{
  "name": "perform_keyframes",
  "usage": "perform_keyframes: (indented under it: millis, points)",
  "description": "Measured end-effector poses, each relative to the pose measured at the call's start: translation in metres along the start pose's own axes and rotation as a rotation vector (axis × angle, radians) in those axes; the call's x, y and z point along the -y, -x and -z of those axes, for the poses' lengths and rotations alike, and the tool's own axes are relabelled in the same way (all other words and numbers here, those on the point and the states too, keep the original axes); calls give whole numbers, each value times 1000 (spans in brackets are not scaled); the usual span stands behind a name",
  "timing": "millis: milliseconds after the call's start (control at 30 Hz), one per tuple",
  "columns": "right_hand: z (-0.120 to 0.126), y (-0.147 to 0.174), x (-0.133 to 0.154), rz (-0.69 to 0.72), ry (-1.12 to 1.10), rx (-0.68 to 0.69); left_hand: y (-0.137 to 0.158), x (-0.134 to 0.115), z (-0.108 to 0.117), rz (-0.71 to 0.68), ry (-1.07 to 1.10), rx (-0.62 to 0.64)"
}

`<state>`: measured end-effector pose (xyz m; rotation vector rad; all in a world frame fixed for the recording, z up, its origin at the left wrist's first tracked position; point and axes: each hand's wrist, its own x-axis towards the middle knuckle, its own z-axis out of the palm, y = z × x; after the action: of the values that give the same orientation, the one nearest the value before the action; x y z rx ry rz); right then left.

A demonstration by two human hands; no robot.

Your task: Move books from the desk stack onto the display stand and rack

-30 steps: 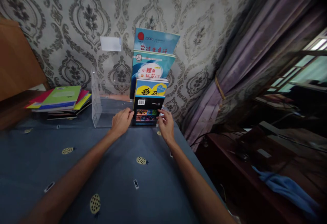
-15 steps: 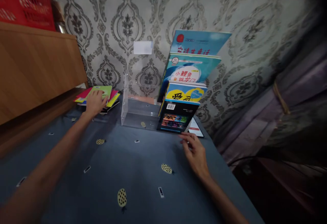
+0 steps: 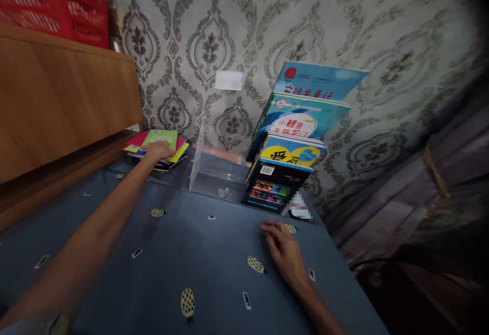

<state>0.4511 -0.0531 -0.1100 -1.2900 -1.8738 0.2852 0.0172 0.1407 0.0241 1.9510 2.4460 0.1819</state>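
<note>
My left hand [image 3: 159,150] rests at the near side of a pile of thin books, over the lower edge of the green book [image 3: 165,137] on top. Its fingers are mostly hidden, so whether they grip a book cannot be made out. Beneath lie pink, yellow and dark books [image 3: 180,154]. My right hand [image 3: 283,248] lies on the blue patterned tablecloth [image 3: 214,268] with nothing in it, fingers loosely stretched. It is just in front of a clear acrylic stepped rack [image 3: 208,177]. In the rack's right side stand a black book [image 3: 275,188], a yellow-and-blue book [image 3: 292,152], a teal book [image 3: 317,113] and a blue book [image 3: 324,77].
A wooden cabinet [image 3: 69,105] with a red plastic basket [image 3: 82,8] on it borders the left side. A small white label [image 3: 229,80] sits above the rack. A partly blurred flat item [image 3: 300,206] lies right of the black book. A curtain [image 3: 405,192] hangs at the right.
My left hand has moved from the top of the green book to its near edge, fingers less visible. My right hand has drawn back from the black book's base. The view has shifted.
</note>
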Motion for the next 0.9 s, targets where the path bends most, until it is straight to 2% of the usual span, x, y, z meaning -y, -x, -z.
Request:
perform_keyframes:
  millis: [100, 167, 333, 533, 667, 767, 833, 900]
  points:
    - [2, 0, 2, -7, 9, 29, 7, -9, -1, 48, -14, -48]
    - [2, 0, 3, -2, 6, 36, 15, -10, -1, 26, -29, -106]
    - [3, -1, 5, 19, 5, 27, 38, -1, -1, -106, -107, -242]
    - [5, -2, 6, 30, 7, 30, 77, 16, 6, -257, -215, -341]
    - [4, -3, 4, 44, 22, 37, 123, 28, 2, -402, -265, -365]
    - [2, -3, 2, 43, 20, 45, 174, 35, -16, -504, -276, -401]
    - [2, -2, 1, 37, 19, 48, 215, 38, -34, -717, -236, -551]
    - [2, -2, 2, 34, 21, 53, 252, 40, -52, -902, -126, -635]
